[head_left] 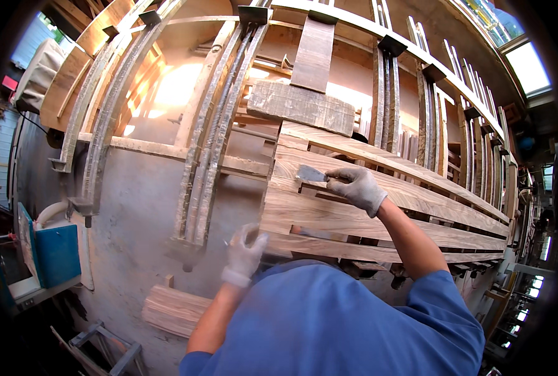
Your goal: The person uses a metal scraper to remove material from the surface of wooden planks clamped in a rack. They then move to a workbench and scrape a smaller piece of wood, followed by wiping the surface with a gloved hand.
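My right hand (358, 188), in a pale work glove, grips a putty knife (311, 173) by its handle. The flat metal blade points left and lies over the wooden panel (329, 210), beside a slot near its left end. Long striped-grain boards with gaps between them make up this panel. My left hand (244, 254), also gloved, is by the panel's lower left corner. It is somewhat blurred, with thumb and fingers curved and a gap between them, and I see nothing in it.
Metal bar clamps (211, 131) stand in a row along the far side. A worn wooden block (304, 106) and a short board (314, 53) are beyond the panel. Striped boards (174, 308) lie at lower left, near a step ladder (107, 348) and a blue-green box (58, 254).
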`<state>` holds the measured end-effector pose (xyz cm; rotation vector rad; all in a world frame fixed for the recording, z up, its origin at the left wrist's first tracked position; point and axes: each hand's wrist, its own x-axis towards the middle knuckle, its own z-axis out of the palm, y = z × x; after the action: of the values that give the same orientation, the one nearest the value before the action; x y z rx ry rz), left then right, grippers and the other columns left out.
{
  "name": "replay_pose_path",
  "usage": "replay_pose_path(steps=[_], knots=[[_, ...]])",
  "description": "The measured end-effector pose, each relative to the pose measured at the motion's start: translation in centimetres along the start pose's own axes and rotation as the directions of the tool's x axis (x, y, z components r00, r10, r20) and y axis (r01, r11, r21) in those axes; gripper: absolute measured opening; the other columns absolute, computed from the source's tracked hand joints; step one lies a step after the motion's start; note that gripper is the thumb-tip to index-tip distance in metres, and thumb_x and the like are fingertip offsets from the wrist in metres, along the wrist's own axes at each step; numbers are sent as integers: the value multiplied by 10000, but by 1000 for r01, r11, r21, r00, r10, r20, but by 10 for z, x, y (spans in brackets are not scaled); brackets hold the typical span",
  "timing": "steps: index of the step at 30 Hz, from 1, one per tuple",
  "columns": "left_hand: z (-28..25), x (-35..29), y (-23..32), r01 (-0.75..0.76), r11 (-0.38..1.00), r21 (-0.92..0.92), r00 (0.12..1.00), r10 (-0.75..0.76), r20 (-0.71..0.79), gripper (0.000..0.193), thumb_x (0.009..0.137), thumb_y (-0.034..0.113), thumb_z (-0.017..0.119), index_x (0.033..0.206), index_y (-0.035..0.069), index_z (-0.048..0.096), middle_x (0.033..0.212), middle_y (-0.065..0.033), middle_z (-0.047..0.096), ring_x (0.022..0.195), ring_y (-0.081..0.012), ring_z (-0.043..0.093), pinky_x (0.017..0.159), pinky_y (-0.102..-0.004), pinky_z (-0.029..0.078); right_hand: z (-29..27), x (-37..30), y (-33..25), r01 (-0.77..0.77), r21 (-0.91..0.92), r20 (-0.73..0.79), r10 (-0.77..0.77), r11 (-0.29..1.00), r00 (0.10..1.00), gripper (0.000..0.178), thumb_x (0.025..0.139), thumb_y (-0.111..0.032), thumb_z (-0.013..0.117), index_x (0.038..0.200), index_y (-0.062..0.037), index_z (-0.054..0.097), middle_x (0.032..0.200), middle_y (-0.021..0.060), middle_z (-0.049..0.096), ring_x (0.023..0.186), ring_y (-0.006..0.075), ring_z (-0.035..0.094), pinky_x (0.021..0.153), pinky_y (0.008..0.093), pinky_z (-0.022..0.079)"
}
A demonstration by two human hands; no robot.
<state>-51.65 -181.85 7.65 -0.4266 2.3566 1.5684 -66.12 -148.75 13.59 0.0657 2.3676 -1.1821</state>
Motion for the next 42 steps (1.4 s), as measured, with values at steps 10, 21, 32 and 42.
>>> replay_pose_path(steps=[10,21,32,42], knots=[[-2,2,-2,-39,998,39,999,39,7,429,927,255,804,1268,7,726,1238,-192,746,1159,-320,717,1032,-426,556,10,-5,12,-57,21,80,55,998,995,420,957,-275,785,1315,-56,779,1171,154,824,1059,191,779,967,323,598],[-2,0,0,-27,999,43,1000,27,-1,422,941,253,805,1277,11,724,1238,-192,756,1148,-303,731,1016,-414,567,1,-3,5,-49,42,106,44,998,993,381,948,-258,796,1268,-52,802,1076,108,830,980,145,755,933,302,595],[-2,0,6,-30,999,46,1000,30,1,403,960,243,792,1276,6,716,1209,-189,767,1122,-293,739,1004,-404,573,14,10,-3,-66,63,205,52,996,977,405,953,-290,789,1265,-33,804,1133,134,827,1024,176,755,958,338,587],[-2,-1,4,-18,999,45,1000,18,1,405,958,254,800,1275,15,717,1205,-195,772,1115,-293,744,992,-413,578,-4,-2,13,14,61,34,-16,998,999,369,991,-204,743,1307,-16,773,1079,109,832,912,140,785,855,300,628]])
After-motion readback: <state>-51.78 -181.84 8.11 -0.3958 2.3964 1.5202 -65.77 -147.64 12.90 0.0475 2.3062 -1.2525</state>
